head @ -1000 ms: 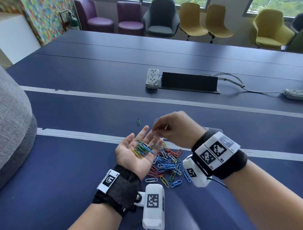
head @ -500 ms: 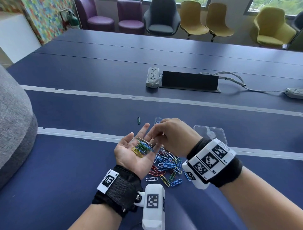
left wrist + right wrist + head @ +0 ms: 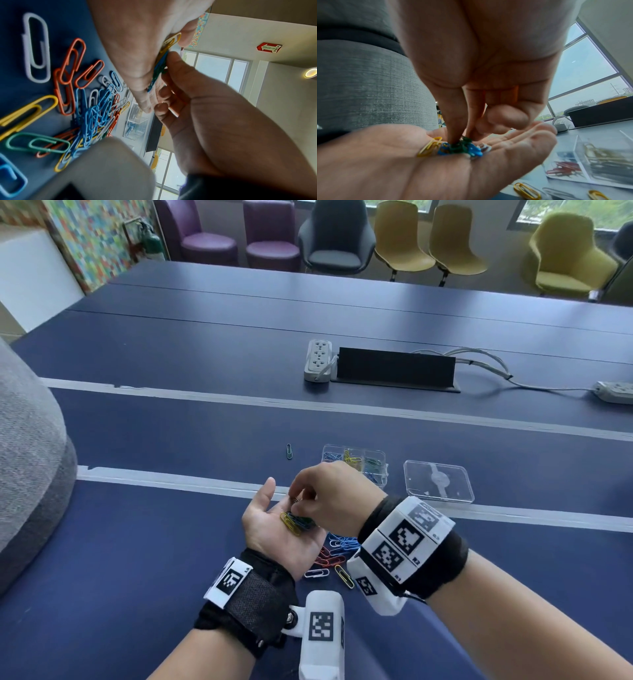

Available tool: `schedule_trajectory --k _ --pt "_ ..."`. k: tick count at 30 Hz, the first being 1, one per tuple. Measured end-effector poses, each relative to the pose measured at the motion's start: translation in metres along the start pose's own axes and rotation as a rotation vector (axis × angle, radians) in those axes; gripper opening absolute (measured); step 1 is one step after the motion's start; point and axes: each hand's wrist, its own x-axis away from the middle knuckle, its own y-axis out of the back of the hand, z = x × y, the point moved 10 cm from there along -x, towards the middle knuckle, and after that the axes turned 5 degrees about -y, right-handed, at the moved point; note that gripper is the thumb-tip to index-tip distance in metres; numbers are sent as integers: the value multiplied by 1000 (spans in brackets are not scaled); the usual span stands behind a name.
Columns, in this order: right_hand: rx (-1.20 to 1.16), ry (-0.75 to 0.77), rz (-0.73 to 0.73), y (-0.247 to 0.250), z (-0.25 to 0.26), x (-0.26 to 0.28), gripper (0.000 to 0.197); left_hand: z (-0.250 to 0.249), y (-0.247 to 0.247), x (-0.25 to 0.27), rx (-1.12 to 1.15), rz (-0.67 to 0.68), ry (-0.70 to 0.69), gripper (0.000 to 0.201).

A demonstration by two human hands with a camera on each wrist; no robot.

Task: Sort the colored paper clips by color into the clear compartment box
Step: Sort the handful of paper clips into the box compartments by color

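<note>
My left hand (image 3: 270,518) lies palm up over the blue table, fingers straight, carrying a small heap of yellow, blue and green paper clips (image 3: 296,522). My right hand (image 3: 298,502) reaches down into that palm. In the right wrist view its thumb and forefinger (image 3: 453,121) pinch a green clip (image 3: 460,146) in the heap. A mixed pile of clips (image 3: 337,546) lies on the table under both hands. Just beyond my right hand stands the clear compartment box (image 3: 352,447), with blue, yellow and green clips in separate cells. One loose green clip (image 3: 289,450) lies to its left.
The box's clear lid (image 3: 438,481) lies to the right of the box. Farther back are a white power strip (image 3: 318,359), a black cable box (image 3: 395,368) and a second power strip (image 3: 616,392). A grey upholstered seat (image 3: 27,457) stands at the left edge.
My right hand came back from the box toward me and dropped its fingertips into the left palm. The box, hidden before, now shows. The left hand stayed in place.
</note>
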Motion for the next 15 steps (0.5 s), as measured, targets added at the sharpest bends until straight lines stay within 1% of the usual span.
schedule_trajectory --k 4,9,12,15 --pt "-53 13 -15 1 1 0 15 0 0 0 -16 0 7 50" --pt "-105 27 -67 6 -3 -3 13 1 -5 1 -38 28 10 52" --pt "-136 11 -90 8 -9 -5 17 1 -7 1 -37 45 8 52" --pt "-187 17 -68 9 -12 -6 23 2 -10 1 -37 75 13 54"
